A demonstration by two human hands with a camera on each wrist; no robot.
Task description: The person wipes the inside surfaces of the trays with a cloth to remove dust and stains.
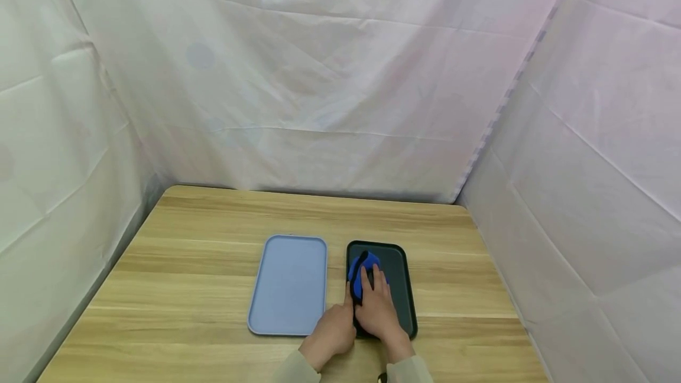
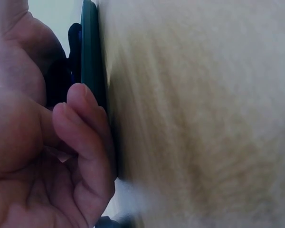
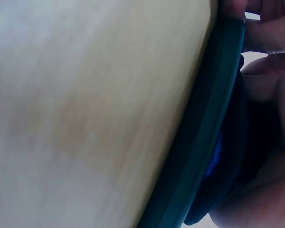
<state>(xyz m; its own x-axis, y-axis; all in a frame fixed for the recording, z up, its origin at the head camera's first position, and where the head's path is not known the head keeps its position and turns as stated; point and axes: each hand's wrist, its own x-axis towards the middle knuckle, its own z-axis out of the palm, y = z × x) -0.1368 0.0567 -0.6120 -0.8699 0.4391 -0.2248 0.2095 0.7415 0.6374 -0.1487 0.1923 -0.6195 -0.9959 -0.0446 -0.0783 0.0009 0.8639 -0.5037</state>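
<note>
A blue soft item with black edging [image 1: 370,259] lies on the left part of a dark green tray [image 1: 401,294]; its exact kind does not show. My right hand [image 1: 378,311] rests on it with fingers spread forward, covering its middle. Beside it, my left hand [image 1: 334,328] is at the tray's near left edge, index finger stretched forward along the item's black border. In the left wrist view, the other left fingers [image 2: 85,137] bend loosely beside the tray's outer wall [image 2: 90,57]. Under the right palm, the right wrist view shows the item's blue patch [image 3: 214,156] above the tray rim.
A light blue tray [image 1: 291,285] lies to the left of the dark one, a strip of table between them. Both rest on a wood-grain table [image 1: 186,288]. Pale sheets [image 1: 298,87] hang behind the table and along both sides.
</note>
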